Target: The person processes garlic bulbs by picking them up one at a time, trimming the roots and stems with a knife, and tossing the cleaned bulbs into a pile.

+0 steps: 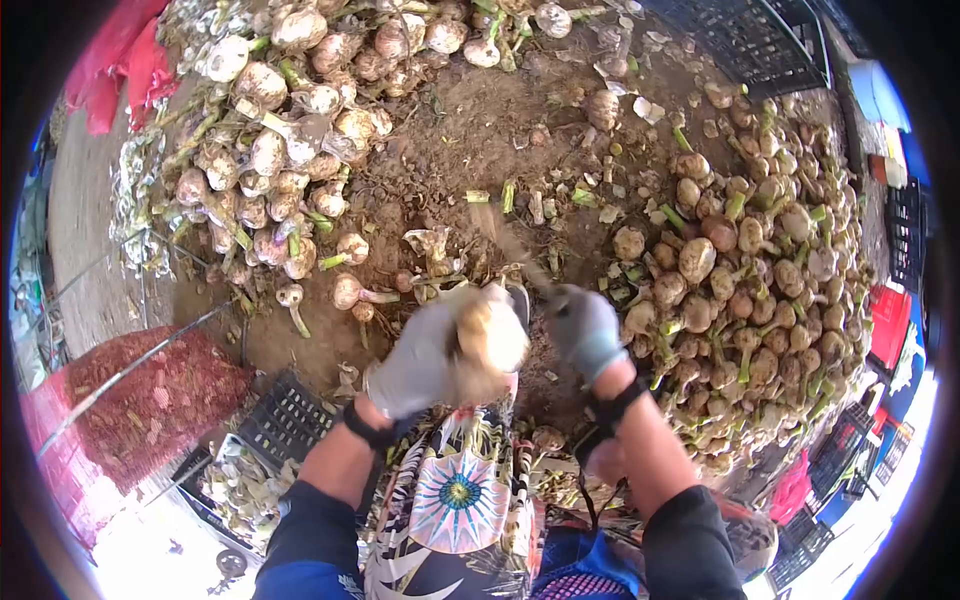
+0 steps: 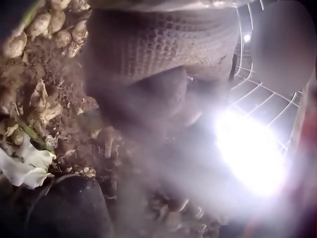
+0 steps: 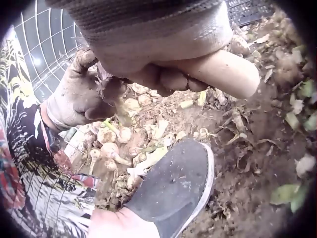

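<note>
My gloved left hand (image 1: 420, 355) grips a pale garlic bulb (image 1: 492, 335), blurred, in front of the lap. Just right of it, my gloved right hand (image 1: 585, 328) is curled round a wooden handle (image 1: 520, 255); the tool's working end cannot be made out clearly. In the right wrist view the thick handle (image 3: 225, 74) sticks out of my right fist (image 3: 158, 42), with my left hand (image 3: 79, 99) close by. The left wrist view shows the left glove (image 2: 163, 44), its fingers dark and blurred.
Garlic with stems lies in heaps at the upper left (image 1: 265, 155) and right (image 1: 760, 270). Leaf scraps and cut stems (image 1: 508, 196) litter the soil between. A red mesh sack (image 1: 160, 400) and black crate (image 1: 285, 420) stand lower left. A dark shoe (image 3: 173, 186) rests on the ground.
</note>
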{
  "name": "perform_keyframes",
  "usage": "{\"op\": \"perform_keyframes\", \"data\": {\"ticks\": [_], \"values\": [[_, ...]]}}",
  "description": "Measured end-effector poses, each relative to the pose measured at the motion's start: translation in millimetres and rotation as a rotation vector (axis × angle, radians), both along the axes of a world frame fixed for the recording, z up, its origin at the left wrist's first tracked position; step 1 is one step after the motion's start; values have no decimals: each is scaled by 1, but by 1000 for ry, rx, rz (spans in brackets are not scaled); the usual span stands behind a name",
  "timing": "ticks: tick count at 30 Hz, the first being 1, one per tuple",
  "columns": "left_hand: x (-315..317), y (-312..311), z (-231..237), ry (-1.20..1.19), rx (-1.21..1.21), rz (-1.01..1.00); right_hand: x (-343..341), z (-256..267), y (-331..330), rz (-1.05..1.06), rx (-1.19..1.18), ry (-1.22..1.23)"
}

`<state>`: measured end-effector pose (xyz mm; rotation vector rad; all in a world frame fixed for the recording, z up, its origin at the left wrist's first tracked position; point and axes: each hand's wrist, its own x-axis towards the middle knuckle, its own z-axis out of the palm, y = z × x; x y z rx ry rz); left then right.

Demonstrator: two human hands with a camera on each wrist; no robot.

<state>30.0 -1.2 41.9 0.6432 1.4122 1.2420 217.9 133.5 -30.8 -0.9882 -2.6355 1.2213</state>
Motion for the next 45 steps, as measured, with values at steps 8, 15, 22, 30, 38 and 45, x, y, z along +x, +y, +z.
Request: {"op": "perform_keyframes", "data": {"ticks": [8, 15, 22, 30, 38, 45], "values": [[-3, 27, -10, 635, -54, -309, -16, 27, 25, -255, -501, -136], [-23, 22, -1, 1242, 192, -335, 6, -5, 44, -8, -184, -625], [46, 105, 25, 383, 401, 56, 39, -36, -9, -743, -1234, 365], [-57, -91, -77, 1505, -810, 419, 37, -21, 30, -645, -709, 75], [-30, -40, -58, 1017, -273, 121, -47, 27, 0, -549, -1053, 63], [12, -1, -44, -348, -126, 374, -67, 23, -2, -452, -1202, 253]]}}
